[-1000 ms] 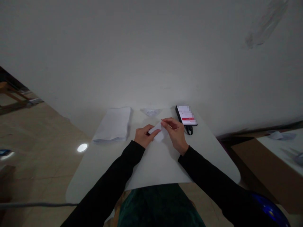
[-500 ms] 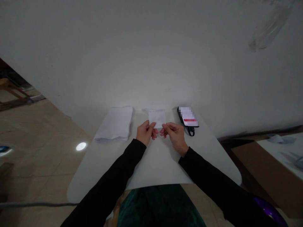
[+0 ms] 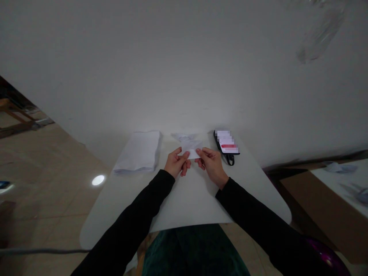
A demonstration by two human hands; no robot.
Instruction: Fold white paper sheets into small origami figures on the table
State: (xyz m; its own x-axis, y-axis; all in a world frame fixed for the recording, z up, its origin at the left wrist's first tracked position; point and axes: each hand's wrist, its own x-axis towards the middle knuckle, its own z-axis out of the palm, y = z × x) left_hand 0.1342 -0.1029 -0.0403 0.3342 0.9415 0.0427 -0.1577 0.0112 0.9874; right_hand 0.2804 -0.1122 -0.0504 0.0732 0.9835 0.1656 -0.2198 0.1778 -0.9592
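Observation:
A small folded piece of white paper (image 3: 192,145) is held up over the table between both hands. My left hand (image 3: 176,163) pinches its lower left corner between thumb and fingers. My right hand (image 3: 212,165) grips the lower right edge the same way, thumb on top. Slanted fold lines show on the paper's near face. Just behind it, against the wall, lies another folded white paper piece (image 3: 179,137), partly covered by the held one. To the left rests a stack of white paper sheets (image 3: 139,151).
A phone (image 3: 228,142) with a lit screen and a black strap (image 3: 230,159) lies on the right of the white table (image 3: 189,207). The wall (image 3: 184,69) rises right behind the table. A cardboard box (image 3: 322,211) stands at the right, with thin clear plastic-like pieces on top.
The held paper has gone from a flat square to a shape with slanted folds at its upper part. Both hands stay in nearly the same place; the view shifts slightly.

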